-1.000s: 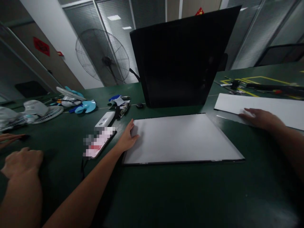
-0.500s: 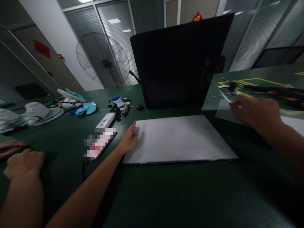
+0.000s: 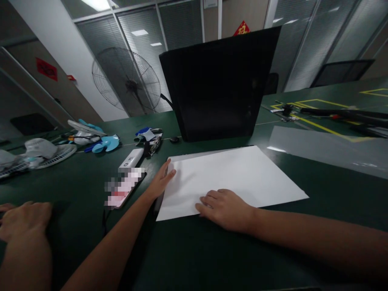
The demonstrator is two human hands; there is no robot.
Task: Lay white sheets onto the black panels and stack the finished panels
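A white sheet [image 3: 239, 169] lies over a flat panel [image 3: 194, 155], whose grey strip shows along the back and whose dark edge shows at the left. The sheet sits slightly askew and reaches past the front of the panel. At the left edge is my left hand [image 3: 160, 180], thumb over the sheet and fingers stretched along the side. My right hand [image 3: 226, 208] rests palm down on the sheet near its front edge, fingers loosely spread and nothing seen in them. Right of the sheet lies a clear film [image 3: 327, 149] that catches the light.
Behind stands a large black upright panel [image 3: 218, 89]. To the left are a phone [image 3: 125, 188], a white device [image 3: 131, 158], keys [image 3: 155, 143] and fan parts [image 3: 106, 144]. Another person's hand [image 3: 27, 220] rests at far left. Black equipment [image 3: 339, 115] lies at the right.
My right hand has come left from the far right onto the front of the sheet. A brighter white sheet now covers the panel. The left hand stays at the left edge.
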